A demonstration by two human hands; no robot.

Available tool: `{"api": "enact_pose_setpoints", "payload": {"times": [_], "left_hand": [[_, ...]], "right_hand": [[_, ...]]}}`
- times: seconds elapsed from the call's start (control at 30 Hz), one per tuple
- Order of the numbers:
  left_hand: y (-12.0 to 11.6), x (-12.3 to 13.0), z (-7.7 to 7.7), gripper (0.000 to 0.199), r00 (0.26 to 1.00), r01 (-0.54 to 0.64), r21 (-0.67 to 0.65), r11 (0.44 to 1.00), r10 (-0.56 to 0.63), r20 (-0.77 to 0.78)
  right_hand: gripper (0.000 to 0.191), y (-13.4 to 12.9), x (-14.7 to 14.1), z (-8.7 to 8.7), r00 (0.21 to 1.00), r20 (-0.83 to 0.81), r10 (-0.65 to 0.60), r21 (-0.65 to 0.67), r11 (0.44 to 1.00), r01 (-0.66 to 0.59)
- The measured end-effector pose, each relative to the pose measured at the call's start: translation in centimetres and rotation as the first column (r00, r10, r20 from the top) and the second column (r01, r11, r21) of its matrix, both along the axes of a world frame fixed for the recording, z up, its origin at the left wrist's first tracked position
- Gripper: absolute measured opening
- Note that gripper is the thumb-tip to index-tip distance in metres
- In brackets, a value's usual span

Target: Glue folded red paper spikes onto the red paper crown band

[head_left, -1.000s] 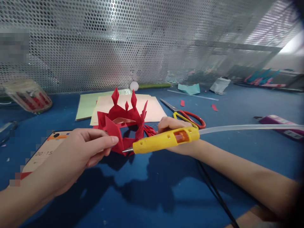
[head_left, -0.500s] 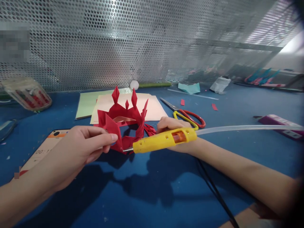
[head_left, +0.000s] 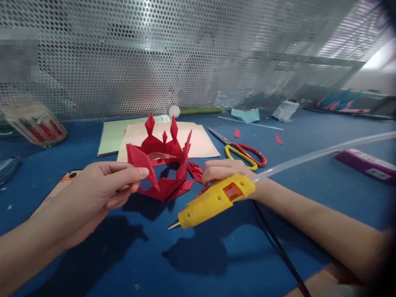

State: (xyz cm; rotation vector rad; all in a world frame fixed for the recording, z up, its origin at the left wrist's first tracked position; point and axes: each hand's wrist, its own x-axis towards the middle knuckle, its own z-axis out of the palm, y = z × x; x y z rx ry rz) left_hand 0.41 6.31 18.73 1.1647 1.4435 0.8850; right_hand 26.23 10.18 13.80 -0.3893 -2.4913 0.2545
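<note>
A folded red paper crown [head_left: 161, 144] with pointed tips stands on the blue table. My left hand [head_left: 108, 183] pinches one folded flap at its near left side between thumb and fingers. My right hand [head_left: 224, 169] is wrapped round a yellow hot glue gun [head_left: 213, 202], its fingers partly hidden behind the body. The gun's metal nozzle points down and left, apart from the crown and in front of it. From the gun's back end a long clear glue stick [head_left: 315, 154] runs out to the right.
Behind the crown lie cream paper sheets [head_left: 201, 140] and scissors [head_left: 244, 154] with red and yellow handles. A phone [head_left: 58, 185] is partly under my left forearm. A jar [head_left: 35, 123] stands at left, a purple item [head_left: 365, 165] at right. The gun's black cord [head_left: 278, 247] trails forward.
The glue gun's nozzle has come away from the crown's flap and tipped downward toward me. The glue stick's far end has swung up. My left hand still pinches the flap, now tilted.
</note>
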Motion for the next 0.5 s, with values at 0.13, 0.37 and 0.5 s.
{"api": "enact_pose_setpoints", "payload": {"times": [0.13, 0.37, 0.5], "left_hand": [[0.4, -0.2, -0.1, 0.033, 0.995, -0.033, 0.089, 0.996, 0.025, 0.094], [1.0, -1.2, 0.2, 0.018, 0.921, -0.252, 0.314, 0.915, 0.127, 0.368], [1.2, -1.5, -0.1, 0.014, 0.963, -0.227, 0.414, 0.881, 0.139, 0.233]], "right_hand": [[0.016, 0.3, 0.9, 1.2, 0.995, 0.097, 0.003, -0.021, 1.0, -0.001], [0.014, 0.4, 2.2, 2.3, 0.953, 0.244, -0.18, -0.31, 0.917, 0.252], [0.03, 0.6, 3.1, 3.0, 0.843, 0.513, -0.161, -0.57, 0.67, 0.475]]}}
